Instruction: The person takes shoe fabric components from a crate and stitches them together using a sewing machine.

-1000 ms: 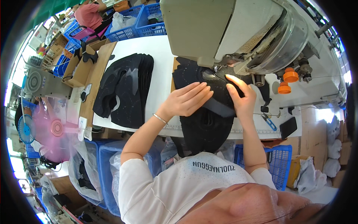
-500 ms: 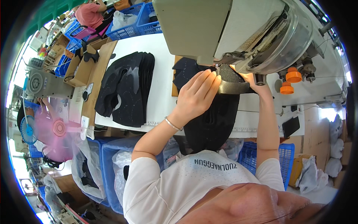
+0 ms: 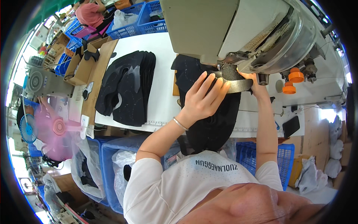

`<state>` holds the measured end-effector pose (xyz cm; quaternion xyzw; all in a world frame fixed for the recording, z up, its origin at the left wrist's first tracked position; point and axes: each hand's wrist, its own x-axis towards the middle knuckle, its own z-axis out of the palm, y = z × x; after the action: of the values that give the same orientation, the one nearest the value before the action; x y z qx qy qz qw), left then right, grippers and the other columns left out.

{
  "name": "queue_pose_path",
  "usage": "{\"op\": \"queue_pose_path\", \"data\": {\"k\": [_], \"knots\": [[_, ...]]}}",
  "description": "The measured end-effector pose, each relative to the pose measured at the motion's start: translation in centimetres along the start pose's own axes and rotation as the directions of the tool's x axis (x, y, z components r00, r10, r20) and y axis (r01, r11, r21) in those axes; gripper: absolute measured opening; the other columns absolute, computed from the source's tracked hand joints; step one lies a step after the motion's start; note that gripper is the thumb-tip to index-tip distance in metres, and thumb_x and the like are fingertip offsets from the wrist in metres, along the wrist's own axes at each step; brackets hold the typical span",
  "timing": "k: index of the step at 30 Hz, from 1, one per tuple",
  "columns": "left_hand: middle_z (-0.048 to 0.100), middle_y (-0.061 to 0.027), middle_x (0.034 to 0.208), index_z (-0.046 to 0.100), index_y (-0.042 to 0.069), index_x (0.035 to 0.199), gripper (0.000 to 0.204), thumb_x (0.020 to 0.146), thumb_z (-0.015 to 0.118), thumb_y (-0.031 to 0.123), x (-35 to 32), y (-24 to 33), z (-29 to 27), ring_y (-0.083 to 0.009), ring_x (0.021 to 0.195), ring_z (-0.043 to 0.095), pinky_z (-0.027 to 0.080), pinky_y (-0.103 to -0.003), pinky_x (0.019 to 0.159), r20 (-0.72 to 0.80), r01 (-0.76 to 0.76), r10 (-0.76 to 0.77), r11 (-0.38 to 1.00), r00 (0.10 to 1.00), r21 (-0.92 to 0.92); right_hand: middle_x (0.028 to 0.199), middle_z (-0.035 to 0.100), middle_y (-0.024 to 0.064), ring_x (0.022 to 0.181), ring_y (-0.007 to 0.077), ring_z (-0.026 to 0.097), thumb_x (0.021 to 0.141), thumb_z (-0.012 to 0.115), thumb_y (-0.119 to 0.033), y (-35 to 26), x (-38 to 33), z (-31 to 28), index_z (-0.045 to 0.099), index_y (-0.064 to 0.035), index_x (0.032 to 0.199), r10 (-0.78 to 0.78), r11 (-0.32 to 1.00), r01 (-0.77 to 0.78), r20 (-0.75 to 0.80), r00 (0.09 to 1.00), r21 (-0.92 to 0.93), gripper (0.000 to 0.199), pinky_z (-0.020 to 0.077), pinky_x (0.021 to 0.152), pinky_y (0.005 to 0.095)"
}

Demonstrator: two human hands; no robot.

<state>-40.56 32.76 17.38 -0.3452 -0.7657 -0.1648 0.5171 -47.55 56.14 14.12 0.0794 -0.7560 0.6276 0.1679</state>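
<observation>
Under the head of a sewing machine [image 3: 201, 30] lies a black fabric piece [image 3: 188, 72] with a dark mesh part [image 3: 229, 72] and a shiny grey curved strip [image 3: 238, 86]. My left hand [image 3: 203, 99] rests on it from the left, fingers spread, fingertips at the strip's left end, nothing gripped. On the other side, my right hand [image 3: 256, 86] holds the mesh part's right edge; its fingers are partly hidden by the machine. More black fabric [image 3: 212, 127] hangs from the work over the table's front edge toward my body. The needle area is too small to make out.
Left on the white table [image 3: 162, 89] lies a stack of black cut pieces [image 3: 128, 89]. Orange knobs [image 3: 296, 75] stick out of the machine. A pink fan [image 3: 59, 127] stands at far left; a blue crate [image 3: 285, 160] and a lined blue bin [image 3: 108, 168] sit below the table.
My left hand has shifted slightly right and its fingers, together before, are now spread apart. The mesh part and strip have turned a little; my right hand stays at their right edge.
</observation>
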Motion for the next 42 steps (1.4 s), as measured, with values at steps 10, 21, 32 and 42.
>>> {"op": "queue_pose_path", "data": {"k": [10, 21, 32, 42], "knots": [[0.067, -0.0071, 0.098, 0.075, 0.007, 0.095, 0.026, 0.07, 0.067, 0.009, -0.1, 0.3, 0.5, -0.0274, 0.098, 0.065, 0.055, -0.043, 0.095, -0.033, 0.005, -0.002, 0.998, 0.999, 0.066, 0.089, 0.067, 0.011, 0.084, 0.022, 0.06, 0.078, 0.067, -0.01, 1.2, 1.4, -2.8, 0.062, 0.0035, 0.097, -0.151, 0.905, 0.251, 0.295, 0.944, -0.342, 0.024, 0.0479, 0.078, 0.0369], [0.067, -0.0056, 0.096, 0.076, 0.007, 0.092, 0.025, 0.068, 0.066, 0.008, -0.1, -0.4, 1.5, -0.0263, 0.097, 0.065, 0.055, -0.044, 0.096, -0.092, 0.01, -0.005, 0.998, 0.996, 0.062, 0.102, 0.066, 0.0146, 0.094, 0.0252, 0.06, 0.078, 0.069, -0.018, -0.5, 1.4, -2.3, 0.062, 0.0017, 0.104, -0.134, 0.897, 0.196, 0.179, 0.975, -0.397, 0.033, 0.046, 0.084, 0.0369], [0.066, -0.0015, 0.094, 0.077, 0.013, 0.096, 0.029, 0.067, 0.07, 0.013, 0.6, -1.5, 1.6, -0.0215, 0.092, 0.063, 0.055, -0.039, 0.09, -0.086, -0.049, 0.054, 0.997, 0.995, 0.063, 0.103, 0.066, 0.0116, 0.093, 0.0222, 0.06, 0.081, 0.069, -0.015, 0.2, 1.4, -2.7, 0.06, 0.0024, 0.106, -0.047, 0.935, 0.14, 0.276, 0.96, -0.326, 0.031, 0.047, 0.085, 0.0343], [0.063, -0.004, 0.098, 0.077, 0.013, 0.1, 0.032, 0.069, 0.072, 0.011, 0.1, -2.4, 1.1, -0.0205, 0.091, 0.064, 0.058, -0.034, 0.085, -0.09, -0.172, 0.173, 0.985, 0.981, 0.016, 0.077, 0.066, -0.001, 0.068, 0.0058, 0.053, 0.086, 0.076, -0.012, -4.7, -3.6, 1.4, 0.066, 0.001, 0.087, 0.009, 0.999, -0.008, 0.041, 0.999, -0.04, 0.017, 0.0453, 0.065, 0.0247]]}}
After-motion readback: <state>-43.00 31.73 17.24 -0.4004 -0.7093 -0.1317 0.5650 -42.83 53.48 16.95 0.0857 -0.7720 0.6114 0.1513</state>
